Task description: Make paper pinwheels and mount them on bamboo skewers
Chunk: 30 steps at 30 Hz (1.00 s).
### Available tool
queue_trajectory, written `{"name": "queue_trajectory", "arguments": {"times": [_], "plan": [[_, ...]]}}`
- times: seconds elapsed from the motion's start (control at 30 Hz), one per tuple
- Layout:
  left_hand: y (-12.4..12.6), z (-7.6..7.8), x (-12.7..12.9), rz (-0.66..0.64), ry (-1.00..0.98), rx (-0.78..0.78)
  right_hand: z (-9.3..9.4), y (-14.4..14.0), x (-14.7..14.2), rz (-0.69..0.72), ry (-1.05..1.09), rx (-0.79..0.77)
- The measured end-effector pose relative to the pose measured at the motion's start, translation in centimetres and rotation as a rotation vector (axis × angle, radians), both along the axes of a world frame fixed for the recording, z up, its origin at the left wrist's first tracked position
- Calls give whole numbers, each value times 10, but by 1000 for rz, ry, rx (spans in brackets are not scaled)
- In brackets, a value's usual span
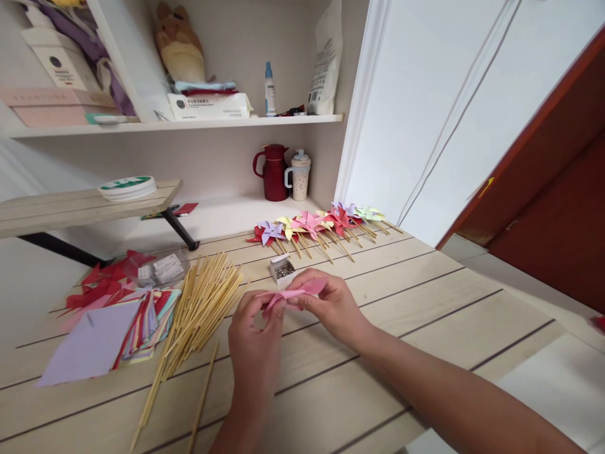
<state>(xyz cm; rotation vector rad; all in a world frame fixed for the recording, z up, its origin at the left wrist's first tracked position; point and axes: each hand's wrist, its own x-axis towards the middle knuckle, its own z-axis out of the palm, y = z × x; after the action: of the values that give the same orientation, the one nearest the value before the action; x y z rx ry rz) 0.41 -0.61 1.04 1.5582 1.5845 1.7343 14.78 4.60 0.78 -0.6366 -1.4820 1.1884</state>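
A pink paper piece (309, 287), partly folded, is held above the table between both hands. My left hand (258, 325) pinches its left side between thumb and fingers. On its right side, my right hand (335, 306) grips it the same way, with one pointed end of the paper sticking up past the fingers. Just beyond the hands stands a small open box (282, 270) of tiny metal pins. To the left lies a pile of thin wooden sticks (203, 309), and one loose stick (204, 397) rests apart, near my left forearm.
Finished paper pinwheels (309, 224) on sticks lie in a row at the back. Coloured paper squares (94, 340) are stacked at left, by red paper scraps (101, 284) and a clear plastic box (163, 268). A raised wooden stand (85, 205) holds a tape roll (127, 188). Behind stands a red jug (275, 173).
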Motion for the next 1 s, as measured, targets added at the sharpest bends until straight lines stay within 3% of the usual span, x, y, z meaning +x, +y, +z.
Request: {"name": "queue_trajectory", "arguments": {"times": [0.3,0.43,0.7,0.83,1.0], "plan": [[-6,-7,-2,87,344,329,5,-2,5,-51,-2,395],[-7,-7,-1,119,405,408,5,-3,5,-79,26,415],[-9,-6,-3,122,450,409,5,-1,7,-108,-45,483],[-10,-6,-2,129,419,337,7,-3,7,-91,-60,398],[-9,-4,1,129,331,252,8,-3,5,-25,29,116]]}}
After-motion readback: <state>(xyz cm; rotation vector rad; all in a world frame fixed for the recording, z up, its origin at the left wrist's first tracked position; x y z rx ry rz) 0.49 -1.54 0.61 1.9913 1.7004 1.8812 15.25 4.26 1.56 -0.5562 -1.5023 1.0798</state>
